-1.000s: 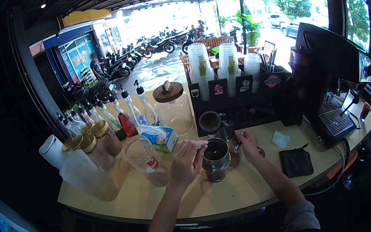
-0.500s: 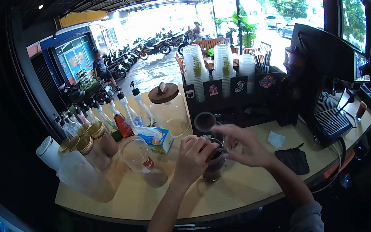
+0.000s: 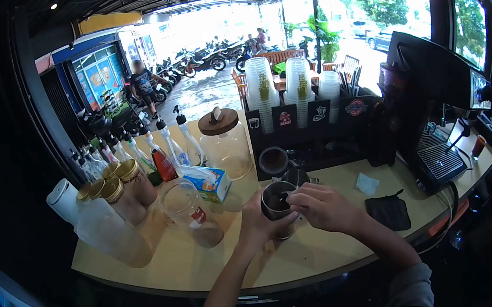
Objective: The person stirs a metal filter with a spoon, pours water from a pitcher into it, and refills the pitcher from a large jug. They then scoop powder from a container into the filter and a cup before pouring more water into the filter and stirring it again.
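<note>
My left hand (image 3: 255, 221) is wrapped around the side of a dark, see-through cup (image 3: 276, 211) that stands on the counter. Dark contents show through its open mouth. At the right of the rim, my right hand (image 3: 321, 207) has its fingers pinched together over the opening. Whatever those fingers hold is too small to name, though a pale glint shows beside them inside the cup. Just behind stands a small dark metal cup (image 3: 295, 177), partly hidden by the right hand. To the left is a tall clear pitcher (image 3: 182, 205) with a red label.
A tissue box (image 3: 216, 185), a wooden-lidded glass jar (image 3: 225, 150), gold-lidded jars (image 3: 130, 171) and pump bottles (image 3: 172, 144) stand left. Stacked plastic cups (image 3: 260, 87) sit behind on a black stand. On the right are a dark cloth (image 3: 387, 212), a white wipe (image 3: 367, 183) and a coffee machine (image 3: 439, 151).
My left hand has moved from above the cup's mouth to around its side. My right hand has come down to the rim and its spread fingers have closed into a pinch.
</note>
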Motion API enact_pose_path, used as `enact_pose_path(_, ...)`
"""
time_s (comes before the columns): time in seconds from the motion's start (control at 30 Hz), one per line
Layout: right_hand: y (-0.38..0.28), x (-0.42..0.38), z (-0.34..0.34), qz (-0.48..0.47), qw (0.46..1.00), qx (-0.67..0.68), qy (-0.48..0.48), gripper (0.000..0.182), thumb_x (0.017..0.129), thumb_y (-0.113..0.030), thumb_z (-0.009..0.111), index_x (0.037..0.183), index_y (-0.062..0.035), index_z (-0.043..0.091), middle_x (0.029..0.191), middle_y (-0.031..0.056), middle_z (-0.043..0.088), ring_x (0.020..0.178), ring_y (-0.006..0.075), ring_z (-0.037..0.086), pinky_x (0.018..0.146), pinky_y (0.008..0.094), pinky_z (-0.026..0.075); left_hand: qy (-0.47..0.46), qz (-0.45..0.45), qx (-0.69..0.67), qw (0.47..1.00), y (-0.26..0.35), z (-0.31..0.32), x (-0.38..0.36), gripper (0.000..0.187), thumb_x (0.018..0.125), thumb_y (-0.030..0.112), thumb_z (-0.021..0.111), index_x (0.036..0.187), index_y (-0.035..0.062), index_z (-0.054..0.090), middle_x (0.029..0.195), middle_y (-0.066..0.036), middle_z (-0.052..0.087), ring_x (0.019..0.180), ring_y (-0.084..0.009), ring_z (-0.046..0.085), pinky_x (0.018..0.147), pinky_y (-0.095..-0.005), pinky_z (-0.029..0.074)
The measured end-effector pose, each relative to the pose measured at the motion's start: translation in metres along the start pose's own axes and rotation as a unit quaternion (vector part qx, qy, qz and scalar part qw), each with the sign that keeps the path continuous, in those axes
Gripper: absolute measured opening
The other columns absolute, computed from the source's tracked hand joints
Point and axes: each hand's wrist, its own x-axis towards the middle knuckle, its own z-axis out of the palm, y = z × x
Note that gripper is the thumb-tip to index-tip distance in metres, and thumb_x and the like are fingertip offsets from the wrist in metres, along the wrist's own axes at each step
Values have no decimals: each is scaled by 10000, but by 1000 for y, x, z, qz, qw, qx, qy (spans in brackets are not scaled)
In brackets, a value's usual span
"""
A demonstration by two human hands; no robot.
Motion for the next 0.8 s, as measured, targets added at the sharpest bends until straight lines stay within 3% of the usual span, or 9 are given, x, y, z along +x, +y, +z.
enact_pose_path(0.23,-1,-1,-1,12,1000,4,10,247,786,-30,674,994,-50,543,917,79,629,797,261,629,654,349,518,20,21,3,1000,-7,2,-2,656,569,353,860,1058,14,584,932,-142,647,874,-299,645,829,-405,492)
enact_pose_path(0.37,2,-4,4,-15,999,18,30,285,734,-3,671,977,-43,527,874,59,598,769,246,606,651,351,512,29,41,39,998,-11,3,-1,658,558,358,864,1048,17,588,927,-142,647,869,-302,645,833,-410,488)
enact_pose_path(0.8,8,-7,7,18,997,56,47,215,791,-47,692,964,-44,564,906,88,618,788,259,611,648,347,504,31,36,29,998,-17,6,-3,659,560,356,870,1053,17,593,934,-127,661,873,-290,658,855,-413,483)
